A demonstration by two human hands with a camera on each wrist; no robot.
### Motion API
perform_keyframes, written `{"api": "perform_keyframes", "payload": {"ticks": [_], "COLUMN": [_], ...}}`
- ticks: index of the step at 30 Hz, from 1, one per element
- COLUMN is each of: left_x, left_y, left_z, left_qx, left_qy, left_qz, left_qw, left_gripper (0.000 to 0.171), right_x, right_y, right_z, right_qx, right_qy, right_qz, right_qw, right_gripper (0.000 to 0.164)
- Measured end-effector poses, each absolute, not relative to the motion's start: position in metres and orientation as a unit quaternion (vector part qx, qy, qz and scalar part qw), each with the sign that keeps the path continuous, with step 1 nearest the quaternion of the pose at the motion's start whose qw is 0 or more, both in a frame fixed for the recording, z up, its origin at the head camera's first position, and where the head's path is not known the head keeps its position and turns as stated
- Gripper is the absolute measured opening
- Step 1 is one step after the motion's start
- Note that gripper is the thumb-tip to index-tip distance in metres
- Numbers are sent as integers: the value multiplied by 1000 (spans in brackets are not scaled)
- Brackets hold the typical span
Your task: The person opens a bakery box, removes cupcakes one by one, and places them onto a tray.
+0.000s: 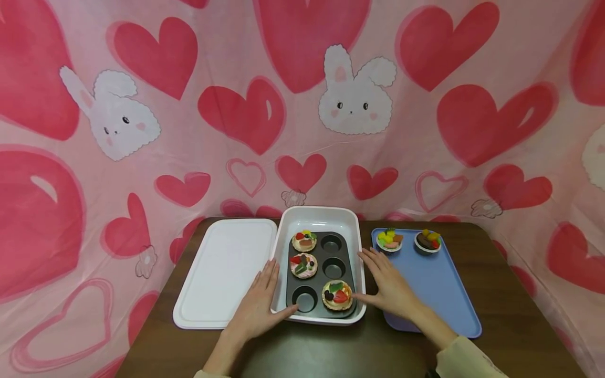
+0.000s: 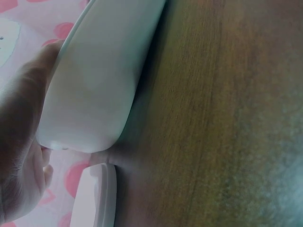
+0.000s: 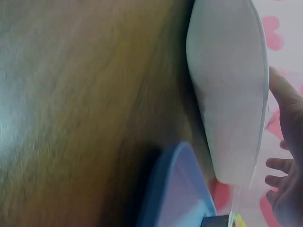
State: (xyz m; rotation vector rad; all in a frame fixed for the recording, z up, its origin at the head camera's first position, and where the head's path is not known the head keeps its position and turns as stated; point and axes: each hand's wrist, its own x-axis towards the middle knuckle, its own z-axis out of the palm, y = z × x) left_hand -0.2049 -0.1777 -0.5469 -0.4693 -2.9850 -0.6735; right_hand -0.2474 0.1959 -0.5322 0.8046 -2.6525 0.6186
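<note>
A white rectangular bin stands in the middle of the table, with a dark six-cup muffin tin inside it. Fruit-topped toy tarts sit in three cups: one at the back left, one at the middle left, one at the front right. My left hand rests at the bin's left rim, fingers straight and thumb over the front corner. At the opposite rim is my right hand, fingers extended and thumb beside the front tart. Both wrist views show the bin's outer wall.
On the left lies a white lid, close beside the bin. To the right, a blue tray carries two more toy tarts, one at its back left corner and one farther right. A heart-and-rabbit cloth hangs behind the brown table.
</note>
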Motion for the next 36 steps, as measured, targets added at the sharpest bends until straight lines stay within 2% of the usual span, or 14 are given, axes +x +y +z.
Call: {"api": "perform_keyframes", "payload": {"ticks": [8, 14, 23, 28, 36], "left_x": [-206, -205, -204, -204, -204], "left_y": [-179, -179, -178, -178, -177], "left_z": [-546, -545, -545, -545, -545], "left_qx": [-151, -147, -148, -146, -143], "left_qy": [-966, -966, -964, -964, -964], "left_qz": [-209, -213, -219, -220, -222], "left_qw": [22, 17, 20, 16, 13], "left_gripper": [121, 121, 121, 121, 121], "right_x": [-243, -247, -247, -246, -248], "right_y": [183, 172, 157, 155, 148], "right_z": [-525, -515, -513, -512, -515], "right_qx": [323, 347, 379, 370, 362], "right_qy": [-913, -916, -914, -917, -920], "right_qz": [208, 175, 134, 142, 148], "right_qw": [134, 98, 54, 41, 26], "right_gripper": [120, 125, 107, 102, 85]}}
